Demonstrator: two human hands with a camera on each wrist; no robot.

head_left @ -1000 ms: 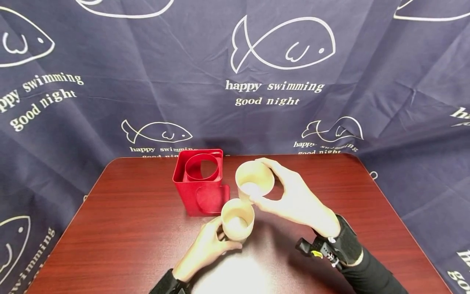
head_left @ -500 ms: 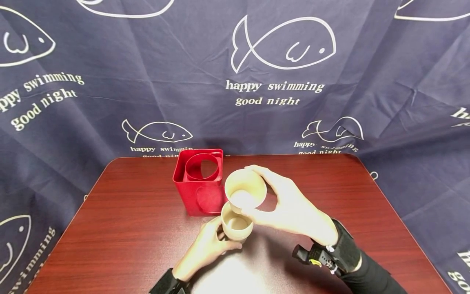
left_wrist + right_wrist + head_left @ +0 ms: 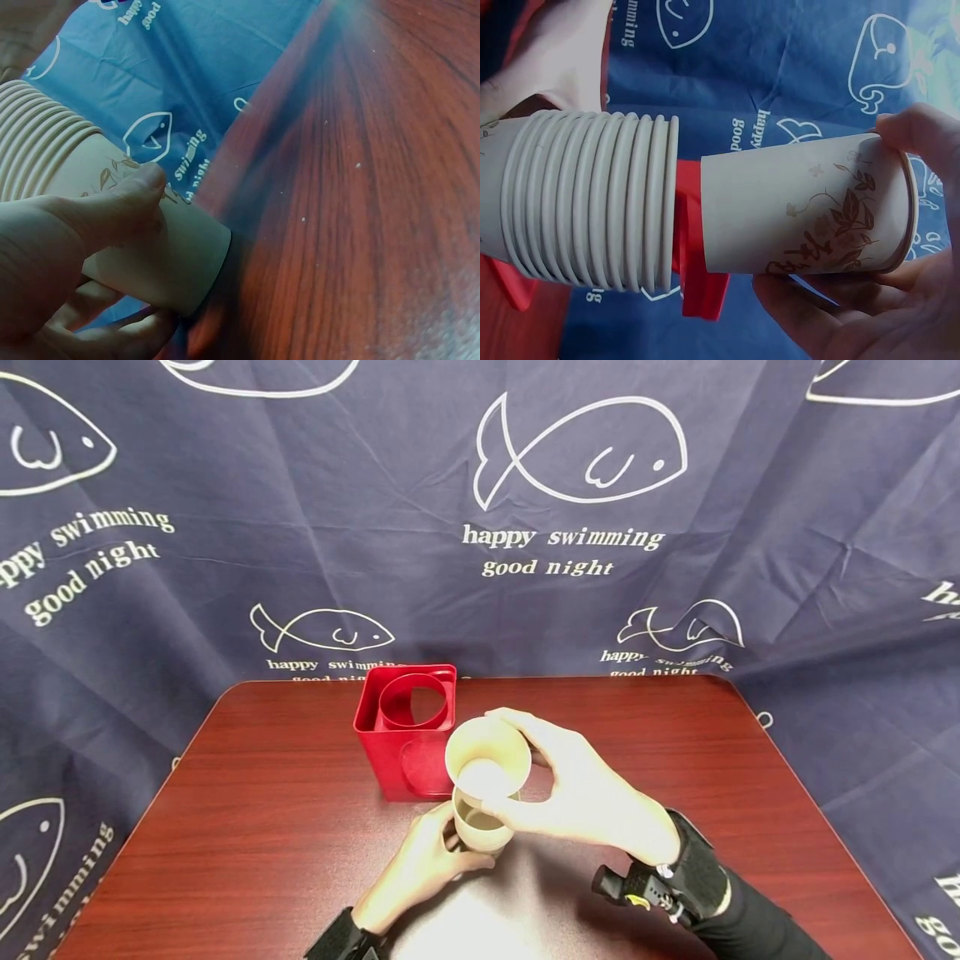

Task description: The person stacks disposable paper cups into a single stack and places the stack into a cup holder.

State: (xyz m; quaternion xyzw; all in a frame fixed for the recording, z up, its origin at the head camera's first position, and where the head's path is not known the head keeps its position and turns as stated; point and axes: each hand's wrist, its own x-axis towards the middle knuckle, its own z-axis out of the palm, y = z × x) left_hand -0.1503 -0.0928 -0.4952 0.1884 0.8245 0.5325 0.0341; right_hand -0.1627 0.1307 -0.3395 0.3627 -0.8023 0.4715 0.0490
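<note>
My left hand (image 3: 420, 860) grips a stack of nested paper cups (image 3: 483, 839) low on its side, with the stack's mouth facing up. Its rolled rims show as ridges along the stack (image 3: 592, 202) in the right wrist view. Over the stack's mouth, my right hand (image 3: 581, 785) holds a single paper cup (image 3: 495, 739) near its rim, thumb on one side and fingers on the other. Brown leaf prints mark this cup (image 3: 795, 210), whose base faces the stack with a small gap in the right wrist view. In the head view it hides part of the stack's mouth.
A red box (image 3: 401, 760) with a round ring in its open top stands just behind and left of the cups. The reddish-brown wooden table (image 3: 247, 793) ends at a dark blue fish-print cloth (image 3: 420, 527) at the back.
My right hand has moved left and toward me, bringing its paper cup from beside the stack to over its mouth. The left hand and stack have stayed in place.
</note>
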